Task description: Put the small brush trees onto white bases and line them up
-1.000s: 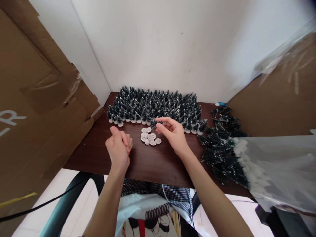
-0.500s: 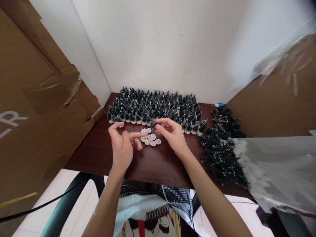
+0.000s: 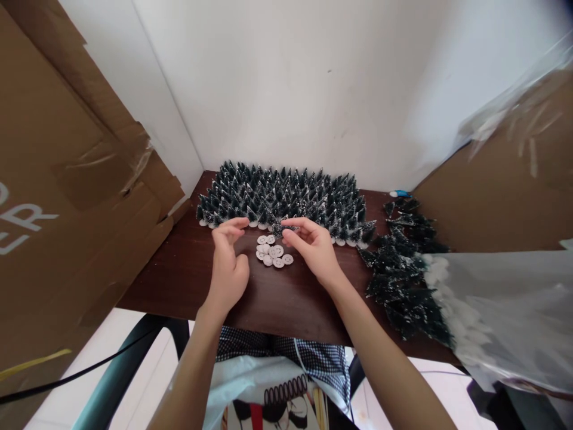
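Note:
My right hand pinches a small dark green bottle-brush tree with white frosted tips, held lying roughly sideways. My left hand is to the left of it, fingers bent toward the right and thumb apart, with nothing visible in them. Between the hands lies a loose cluster of round white discs on the dark brown table. Just beyond my fingertips, many similar trees stand upright in packed rows, the front ones on white round bases.
A heap of trees lying on their sides covers the table's right end, beside a clear plastic bag with white pieces along its edge. Cardboard boxes flank the left and right. A white wall closes off the back.
My left hand has shifted slightly right, and its pointing finger has drawn back from the discs. My right hand keeps the tree in almost the same place.

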`<state>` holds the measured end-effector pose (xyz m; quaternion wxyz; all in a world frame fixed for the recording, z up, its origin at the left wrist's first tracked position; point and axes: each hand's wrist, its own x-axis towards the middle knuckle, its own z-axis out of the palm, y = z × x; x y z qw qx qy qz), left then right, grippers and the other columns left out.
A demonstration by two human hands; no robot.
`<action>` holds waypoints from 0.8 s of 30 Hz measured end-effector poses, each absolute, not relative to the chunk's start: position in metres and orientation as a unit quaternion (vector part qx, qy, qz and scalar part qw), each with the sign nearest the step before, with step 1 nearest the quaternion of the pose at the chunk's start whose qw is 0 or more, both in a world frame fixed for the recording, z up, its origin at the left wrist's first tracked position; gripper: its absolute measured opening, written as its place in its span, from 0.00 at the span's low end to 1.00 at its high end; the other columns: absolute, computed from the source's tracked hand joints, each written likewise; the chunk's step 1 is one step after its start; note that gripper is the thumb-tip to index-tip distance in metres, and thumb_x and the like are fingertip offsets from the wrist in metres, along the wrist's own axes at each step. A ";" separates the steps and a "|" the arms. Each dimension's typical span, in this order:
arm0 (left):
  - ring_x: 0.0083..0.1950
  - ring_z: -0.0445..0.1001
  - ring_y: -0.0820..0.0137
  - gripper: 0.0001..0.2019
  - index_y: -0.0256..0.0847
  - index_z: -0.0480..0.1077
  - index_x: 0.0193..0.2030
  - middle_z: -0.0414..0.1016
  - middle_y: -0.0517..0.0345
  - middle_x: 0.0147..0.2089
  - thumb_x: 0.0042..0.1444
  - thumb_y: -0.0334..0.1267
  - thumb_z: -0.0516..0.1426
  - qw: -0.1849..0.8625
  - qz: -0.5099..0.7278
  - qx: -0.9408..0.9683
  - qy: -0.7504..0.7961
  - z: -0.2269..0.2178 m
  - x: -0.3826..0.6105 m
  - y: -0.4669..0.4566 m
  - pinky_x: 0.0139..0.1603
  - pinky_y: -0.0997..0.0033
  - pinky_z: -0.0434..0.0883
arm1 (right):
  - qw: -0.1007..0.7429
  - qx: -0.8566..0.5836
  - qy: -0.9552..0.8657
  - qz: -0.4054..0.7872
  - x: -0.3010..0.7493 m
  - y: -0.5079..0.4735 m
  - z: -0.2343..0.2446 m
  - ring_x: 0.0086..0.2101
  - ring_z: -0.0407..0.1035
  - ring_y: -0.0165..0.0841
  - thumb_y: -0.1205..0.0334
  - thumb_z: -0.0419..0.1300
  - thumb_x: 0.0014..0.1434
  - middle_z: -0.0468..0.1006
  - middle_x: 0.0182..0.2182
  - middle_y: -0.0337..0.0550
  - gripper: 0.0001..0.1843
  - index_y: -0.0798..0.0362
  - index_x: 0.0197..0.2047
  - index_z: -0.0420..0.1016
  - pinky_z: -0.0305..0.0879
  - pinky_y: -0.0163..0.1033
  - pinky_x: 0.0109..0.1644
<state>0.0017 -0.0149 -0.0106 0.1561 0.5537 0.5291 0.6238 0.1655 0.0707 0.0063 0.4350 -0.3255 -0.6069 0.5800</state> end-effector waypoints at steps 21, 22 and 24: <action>0.54 0.73 0.60 0.23 0.42 0.78 0.50 0.77 0.50 0.50 0.57 0.21 0.48 0.136 0.290 0.762 0.563 -0.011 -0.030 0.012 0.58 0.55 0.72 | 0.431 -0.329 -0.618 0.569 0.165 0.071 0.006 0.30 0.72 0.33 0.52 0.68 0.55 0.78 0.28 0.40 0.15 0.51 0.44 0.80 0.70 0.40 0.37; 0.54 0.73 0.60 0.23 0.42 0.78 0.50 0.77 0.50 0.50 0.57 0.21 0.48 0.136 0.289 0.762 0.564 -0.012 -0.031 0.012 0.58 0.55 0.72 | 0.431 -0.330 -0.617 0.569 0.165 0.071 0.006 0.30 0.72 0.32 0.52 0.68 0.55 0.78 0.28 0.40 0.15 0.51 0.44 0.80 0.70 0.40 0.37; 0.54 0.73 0.60 0.23 0.43 0.77 0.50 0.77 0.50 0.50 0.57 0.21 0.48 0.136 0.289 0.760 0.567 -0.011 -0.032 0.011 0.59 0.54 0.71 | 0.430 -0.332 -0.617 0.570 0.165 0.071 0.006 0.30 0.71 0.32 0.52 0.68 0.55 0.78 0.28 0.39 0.15 0.51 0.44 0.81 0.70 0.40 0.37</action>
